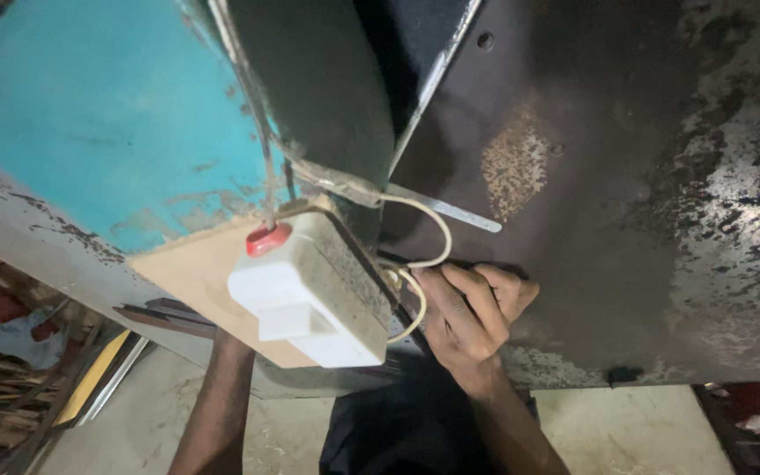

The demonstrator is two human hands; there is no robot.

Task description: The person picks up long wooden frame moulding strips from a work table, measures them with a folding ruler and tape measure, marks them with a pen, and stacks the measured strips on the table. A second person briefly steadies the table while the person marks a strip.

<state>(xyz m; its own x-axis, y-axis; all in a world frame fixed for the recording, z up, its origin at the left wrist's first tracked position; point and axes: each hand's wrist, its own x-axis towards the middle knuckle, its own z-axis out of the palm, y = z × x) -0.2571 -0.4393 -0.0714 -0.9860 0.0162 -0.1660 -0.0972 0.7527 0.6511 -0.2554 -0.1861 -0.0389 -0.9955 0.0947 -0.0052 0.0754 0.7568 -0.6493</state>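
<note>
White wire loops out from a white box, and the right hand sits just beside it. Its fingers are curled in, and they touch the wire where it comes out of the box. I cannot tell if they pinch it. The left arm goes up behind the box. Its hand is hidden, so I cannot tell what its fingers do.

The box has a red button on top. It is fixed on a tan wood board. The board sits on a blue panel with chipped paint. A dark metal sheet with rust spots is next to the hand, and a thin silver strip lies across it.

Far below is a pale dusty floor. Old sticks and scrap lie at the left.
</note>
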